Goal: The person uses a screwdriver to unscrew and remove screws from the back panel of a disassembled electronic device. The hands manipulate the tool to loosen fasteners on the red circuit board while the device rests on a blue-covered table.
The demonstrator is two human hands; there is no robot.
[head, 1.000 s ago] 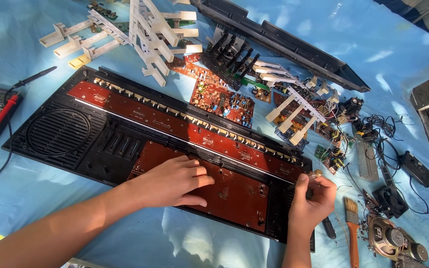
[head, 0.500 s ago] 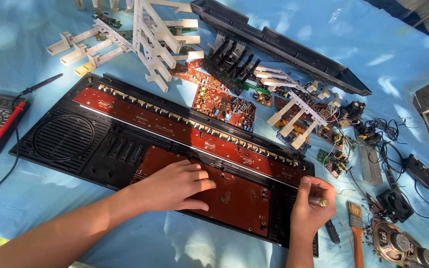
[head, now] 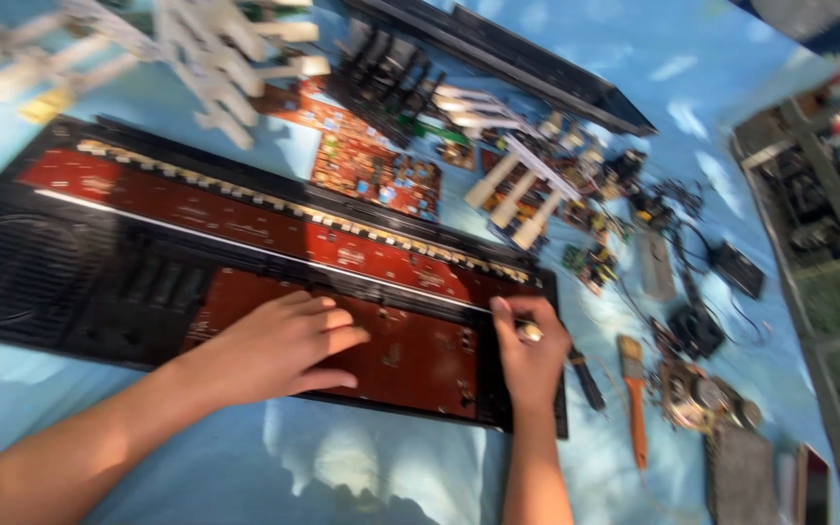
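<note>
Red-brown circuit board [head: 410,355] fills the near right end of the black keyboard casing [head: 70,292] on the blue cloth. Left hand [head: 269,348] presses flat on it, fingers spread; right hand [head: 529,352] pinches a small tool [head: 531,332]. Beyond lie loose white keys [head: 512,190].

White key strips [head: 196,58] above keyboard case [head: 245,262] blurred; small tool under right hand [head: 529,355] fingers mostly hidden.

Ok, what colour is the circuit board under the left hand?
Reddish-brown, set in a black casing; the circuit board shows best in the head view.
</note>
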